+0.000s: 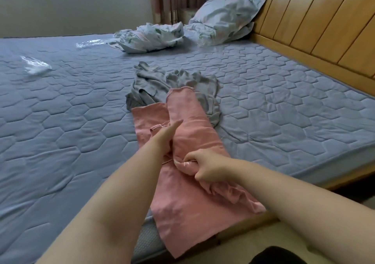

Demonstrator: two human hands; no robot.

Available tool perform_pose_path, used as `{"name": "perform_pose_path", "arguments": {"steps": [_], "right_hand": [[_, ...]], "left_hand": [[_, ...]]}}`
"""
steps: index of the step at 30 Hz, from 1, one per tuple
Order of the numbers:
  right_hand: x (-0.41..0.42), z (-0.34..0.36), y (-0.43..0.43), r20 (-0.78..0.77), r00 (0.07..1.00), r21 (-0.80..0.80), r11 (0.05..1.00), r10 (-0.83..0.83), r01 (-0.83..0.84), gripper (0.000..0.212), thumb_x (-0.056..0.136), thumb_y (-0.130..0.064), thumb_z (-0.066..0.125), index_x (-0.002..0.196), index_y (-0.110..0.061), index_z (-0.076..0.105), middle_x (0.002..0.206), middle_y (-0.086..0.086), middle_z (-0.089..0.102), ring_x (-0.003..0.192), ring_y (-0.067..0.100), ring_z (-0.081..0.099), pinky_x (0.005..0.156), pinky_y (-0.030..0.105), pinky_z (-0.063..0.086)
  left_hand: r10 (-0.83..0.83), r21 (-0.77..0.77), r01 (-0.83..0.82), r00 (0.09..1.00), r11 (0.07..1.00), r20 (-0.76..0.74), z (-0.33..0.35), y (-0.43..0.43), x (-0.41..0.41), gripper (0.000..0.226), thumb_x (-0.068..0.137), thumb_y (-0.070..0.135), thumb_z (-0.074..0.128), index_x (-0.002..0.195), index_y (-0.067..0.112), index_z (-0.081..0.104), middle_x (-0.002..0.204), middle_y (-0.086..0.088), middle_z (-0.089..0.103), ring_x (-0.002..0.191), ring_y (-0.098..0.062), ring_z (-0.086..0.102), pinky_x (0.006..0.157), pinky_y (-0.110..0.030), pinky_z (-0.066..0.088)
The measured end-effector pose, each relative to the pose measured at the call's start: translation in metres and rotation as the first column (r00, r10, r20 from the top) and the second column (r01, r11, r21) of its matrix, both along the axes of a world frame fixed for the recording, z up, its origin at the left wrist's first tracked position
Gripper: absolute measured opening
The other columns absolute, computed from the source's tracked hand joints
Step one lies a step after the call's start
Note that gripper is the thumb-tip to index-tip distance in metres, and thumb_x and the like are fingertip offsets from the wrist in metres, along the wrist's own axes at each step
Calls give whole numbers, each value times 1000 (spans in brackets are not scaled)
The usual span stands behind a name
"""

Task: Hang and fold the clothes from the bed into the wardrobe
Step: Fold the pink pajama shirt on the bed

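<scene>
Pink garment (188, 121) lies lengthways over the near edge of the bed (60, 121). Its near end hangs over the side and its far end rests on a crumpled grey garment (154, 81).

Left hand (166, 137): fingers (177, 124) straight and together, laid along the centre crease and pressing the cloth down.

Right hand (207, 167): fingers curled and clamped on a bunch of pink cloth beside a thin loose cord.

Judged step: folding the pink garment along its length. The wardrobe is not in view.

Possible faults from this position:
- Crooked fold. Cause: the right hand pulls the bunched cloth across before the crease is pinned flat.
- Garment slides to the floor. Cause: the overhanging end drags it down once the left hand lifts.
- Grey garment dragged along or tangled. Cause: the pink garment overlaps it and is drawn back without being lifted clear.
- Lump in the fold. Cause: the loose cord is trapped inside.
</scene>
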State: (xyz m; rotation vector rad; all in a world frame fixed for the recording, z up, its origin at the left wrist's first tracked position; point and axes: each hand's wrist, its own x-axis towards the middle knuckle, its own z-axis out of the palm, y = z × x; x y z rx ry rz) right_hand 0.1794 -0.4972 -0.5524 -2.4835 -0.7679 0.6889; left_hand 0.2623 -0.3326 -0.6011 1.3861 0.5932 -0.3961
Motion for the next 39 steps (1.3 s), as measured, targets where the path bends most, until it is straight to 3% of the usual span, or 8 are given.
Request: {"name": "perform_pose_path", "arguments": {"steps": [6, 11, 16, 20, 23, 27, 33, 39], "right_hand": [[-7, -1, 15, -17, 1000, 9, 1000, 20, -20, 29, 85, -23, 58, 113, -17, 61, 108, -1, 59, 99, 16, 57, 87, 30, 49], [-4, 7, 25, -149, 985, 100, 993, 82, -68, 39, 73, -13, 65, 109, -27, 59, 99, -7, 61, 89, 10, 60, 74, 24, 53], [-5, -5, 37, -490, 851, 94, 982, 188, -162, 26, 84, -13, 67, 109, -20, 64, 95, 2, 65, 73, 12, 62, 67, 26, 54], [26, -28, 43, 38, 962, 278, 927, -271, 251, 17, 82, -9, 58, 91, -19, 69, 81, 1, 65, 73, 15, 60, 72, 30, 50], [46, -48, 41, 265, 905, 194, 938, -331, 286, 32, 85, -14, 53, 116, -9, 62, 117, 11, 58, 112, 26, 53, 99, 31, 40], [53, -64, 50, 329, 892, 21, 947, -310, 321, 54, 94, -31, 45, 144, -15, 36, 152, 12, 27, 141, 29, 21, 116, 38, 18], [77, -71, 71, 306, 906, -96, 937, -293, 335, 66, 96, -49, 37, 153, -25, 11, 160, 8, 4, 147, 26, 5, 117, 49, 7], [105, -87, 79, 172, 915, -41, 926, -364, 376, 75, 93, -54, 37, 153, -24, 3, 159, 8, 12, 145, 29, 12, 117, 48, 17]], "left_hand": [[209, 124, -241, 952, 963, 224, -1, 6, -2, 35, 84, 6, 62, 118, 12, 60, 102, -9, 59, 92, -25, 54, 88, -39, 49], [229, 19, -248, 919, 969, 321, 0, 39, -24, 42, 79, -4, 54, 115, 15, 65, 88, -6, 63, 76, -21, 56, 73, -33, 51], [260, 2, -264, 953, 965, 155, -39, 76, -68, 31, 62, 1, 50, 89, 9, 63, 79, -12, 55, 63, -22, 49, 59, -29, 38], [182, 1, -183, 981, 983, 66, -47, 90, -79, 54, 55, 0, 47, 105, 13, 58, 94, -12, 51, 64, -21, 46, 52, -24, 37], [97, 1, -98, 994, 995, 55, -33, 95, -83, 29, 73, 7, 50, 99, 15, 60, 81, -6, 56, 63, -17, 51, 51, -23, 45], [221, 33, -225, 971, 974, 91, -22, 96, -69, 14, 89, 16, 52, 75, 14, 55, 47, 2, 51, 37, -11, 47, 39, -15, 39], [299, 245, -368, 913, 897, 276, -25, 102, -28, 14, 83, 23, 67, 94, 14, 68, 66, -3, 56, 54, -15, 48, 45, -19, 36], [408, -92, -401, 909, 912, 86, -22, 96, 12, 27, 100, 31, 39, 105, 9, 53, 89, -10, 54, 60, -17, 46, 39, -19, 41]]}}
